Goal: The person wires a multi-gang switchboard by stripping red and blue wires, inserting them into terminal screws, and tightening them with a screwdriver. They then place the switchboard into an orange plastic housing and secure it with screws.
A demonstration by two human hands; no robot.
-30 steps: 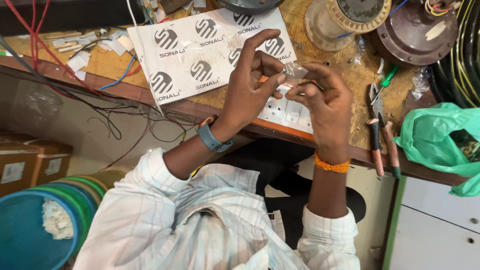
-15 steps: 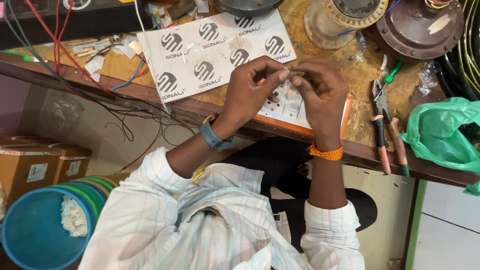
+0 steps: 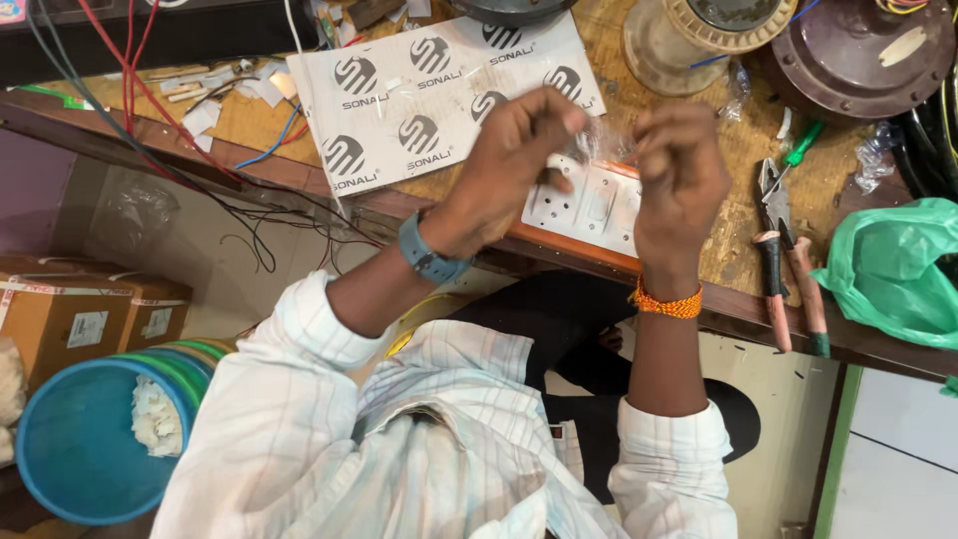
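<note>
Wooden surface (image 3: 699, 150) carries a white switch plate (image 3: 589, 205) at its front edge, pliers (image 3: 783, 250) to the rt. Your left hand (image 3: 509, 165) & right hand (image 3: 679, 175), just above the plate, each pinch a small clear plastic bag (image 3: 604, 145) stretched betw. them.

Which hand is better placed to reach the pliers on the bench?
Probably the right hand: the pliers lie just beside it on the bench, while the left hand is farther off. Both hands pinch a small clear plastic bag.
</note>
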